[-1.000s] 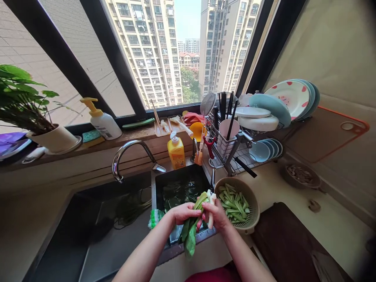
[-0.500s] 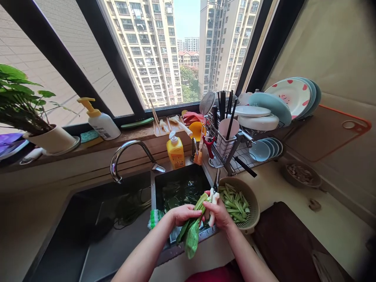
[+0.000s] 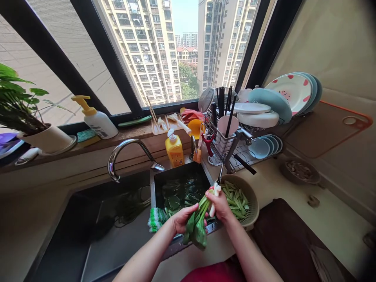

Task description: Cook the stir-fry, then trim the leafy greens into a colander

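Observation:
My left hand (image 3: 183, 219) is closed around the leafy part of a bunch of greens (image 3: 198, 227), with the leaves hanging down in front of the small sink basin (image 3: 155, 186). My right hand (image 3: 220, 204) grips white-handled kitchen scissors (image 3: 216, 190), whose blades point up and away. The pale stem ends of the greens meet the fingers of that hand, so both seem to be in its grasp; the scissors' lower handle is partly covered. Just right of the hands sits a colander (image 3: 255, 209) of cut green stalks (image 3: 237, 201). Leaves lie in the basin's water.
A green-and-white scrubber (image 3: 156, 220) lies on the basin's left edge. Behind stand the curved faucet (image 3: 129, 143), a yellow soap bottle (image 3: 174, 150) and a dish rack (image 3: 232, 156) with plates and chopsticks. A dark cutting board (image 3: 288, 235) lies at right.
The greens have swung to the right, and my left hand's fingers have shifted down toward the leaves. The scissors have risen slightly and tilted to the right.

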Motion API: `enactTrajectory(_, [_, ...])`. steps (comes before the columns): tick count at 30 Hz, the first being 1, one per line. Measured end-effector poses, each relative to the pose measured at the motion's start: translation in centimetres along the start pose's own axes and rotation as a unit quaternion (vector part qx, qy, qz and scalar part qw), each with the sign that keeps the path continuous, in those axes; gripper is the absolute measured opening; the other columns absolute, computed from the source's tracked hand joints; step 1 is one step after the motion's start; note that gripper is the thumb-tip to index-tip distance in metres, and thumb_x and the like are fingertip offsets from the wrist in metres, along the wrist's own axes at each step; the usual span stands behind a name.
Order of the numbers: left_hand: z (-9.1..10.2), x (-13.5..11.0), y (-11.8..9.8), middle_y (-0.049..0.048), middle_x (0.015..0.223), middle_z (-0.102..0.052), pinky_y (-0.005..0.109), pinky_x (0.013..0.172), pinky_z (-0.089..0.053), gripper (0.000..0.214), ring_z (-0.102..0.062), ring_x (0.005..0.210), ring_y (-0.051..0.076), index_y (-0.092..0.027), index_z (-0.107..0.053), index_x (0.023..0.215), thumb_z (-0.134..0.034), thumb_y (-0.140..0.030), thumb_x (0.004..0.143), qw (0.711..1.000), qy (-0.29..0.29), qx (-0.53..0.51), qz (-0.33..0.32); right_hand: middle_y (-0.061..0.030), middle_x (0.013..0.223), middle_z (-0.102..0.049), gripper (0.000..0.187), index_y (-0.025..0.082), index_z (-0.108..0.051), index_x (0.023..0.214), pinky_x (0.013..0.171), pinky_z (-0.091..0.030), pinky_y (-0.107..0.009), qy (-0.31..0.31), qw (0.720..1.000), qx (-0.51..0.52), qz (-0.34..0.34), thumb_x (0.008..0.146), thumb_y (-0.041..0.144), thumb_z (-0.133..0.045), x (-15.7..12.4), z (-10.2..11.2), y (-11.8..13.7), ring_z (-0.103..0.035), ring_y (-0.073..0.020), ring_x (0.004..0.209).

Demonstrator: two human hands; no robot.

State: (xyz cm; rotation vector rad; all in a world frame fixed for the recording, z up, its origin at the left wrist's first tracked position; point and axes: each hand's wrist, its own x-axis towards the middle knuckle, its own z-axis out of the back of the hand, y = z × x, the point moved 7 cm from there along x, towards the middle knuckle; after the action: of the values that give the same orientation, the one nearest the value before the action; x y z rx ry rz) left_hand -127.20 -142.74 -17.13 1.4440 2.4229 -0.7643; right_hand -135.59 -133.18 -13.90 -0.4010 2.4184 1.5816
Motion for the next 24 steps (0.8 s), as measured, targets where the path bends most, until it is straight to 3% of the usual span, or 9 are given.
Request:
enactTrajectory(3, [-0.1,0.3,0.0,-0.0014,0.059,-0.054,0.04,0.074,-0.043,0.04,-0.054,0.051,0.013,-0.012,-0.06,0.094,-0.048,-0.049,0.082,0.999,0.007,-0.045,-0.02,0.0041,0.066,-0.057,0.04,0.019,-0.052,0.081,0.054,-0.04,-0.025,-0.006,1.0,-0.005,0.008,0.052,0.029,-0.078,0.1,0.0,0.6,-0.051,-0.0122,0.057])
enactTrajectory(6, [-0.8,0.1,-0.9,-0.0074,0.048,-0.04,0.028,0.059,-0.043,0.034,-0.035,0.036,0.005,-0.013,-0.061,0.088,-0.05,-0.045,0.082,0.997,0.021,-0.051,-0.049,0.0022,0.072,-0.059,0.04,0.018,-0.055,0.086,0.057,-0.04,-0.025,0.011,1.0,-0.002,0.007,0.055,0.033,-0.077,-0.3,-0.2,1.4,-0.053,-0.0134,0.064])
enactTrajectory(10, [-1.7,-0.4,-1.8,-0.0099,0.042,-0.026,0.02,0.046,-0.033,0.033,-0.017,0.032,0.002,-0.015,-0.061,0.079,-0.046,-0.043,0.085,0.993,0.035,-0.083,-0.074,0.001,0.075,-0.06,0.043,0.019,-0.058,0.092,0.057,-0.041,-0.025,0.041,0.999,0.019,-0.008,0.056,0.035,-0.076,-1.3,-0.7,2.4,-0.053,-0.0126,0.062])
enactTrajectory(15, [-2.3,-0.4,-2.1,-0.0107,0.037,-0.016,0.018,0.039,-0.023,0.031,-0.008,0.031,0.002,-0.017,-0.057,0.067,-0.051,-0.043,0.081,0.986,0.053,-0.103,-0.117,0.0018,0.074,-0.059,0.041,0.019,-0.059,0.088,0.059,-0.044,-0.024,0.043,0.997,0.062,-0.016,0.056,0.034,-0.077,-2.0,-0.7,2.5,-0.053,-0.0105,0.061])
enactTrajectory(19, [-2.0,0.0,-2.0,-0.0098,0.037,-0.023,0.021,0.04,-0.029,0.038,-0.014,0.031,0.003,-0.017,-0.059,0.07,-0.047,-0.051,0.081,0.986,-0.02,-0.011,-0.164,0.0035,0.067,-0.056,0.039,0.019,-0.057,0.087,0.05,-0.04,-0.022,0.03,0.998,0.051,-0.013,0.059,0.038,-0.076,-2.2,-0.5,2.3,-0.052,-0.0101,0.056])
enactTrajectory(22, [-1.7,-0.2,-2.5,-0.0072,0.039,-0.034,0.023,0.042,-0.035,0.039,-0.027,0.033,0.005,-0.015,-0.06,0.075,-0.047,-0.051,0.081,0.961,-0.11,0.124,-0.221,0.0031,0.066,-0.056,0.039,0.019,-0.054,0.085,0.045,-0.038,-0.022,0.026,0.999,0.02,-0.001,0.057,0.036,-0.076,-2.3,-0.7,2.3,-0.051,-0.0114,0.053])
enactTrajectory(24, [-1.8,-0.3,-2.6,-0.0058,0.041,-0.038,0.023,0.043,-0.036,0.037,-0.033,0.035,0.006,-0.013,-0.06,0.078,-0.049,-0.048,0.081,0.945,-0.133,0.172,-0.242,0.0036,0.062,-0.055,0.035,0.019,-0.052,0.082,0.044,-0.037,-0.023,0.024,1.0,0.008,0.005,0.058,0.035,-0.074,-2.3,-0.8,2.2,-0.05,-0.0115,0.05])
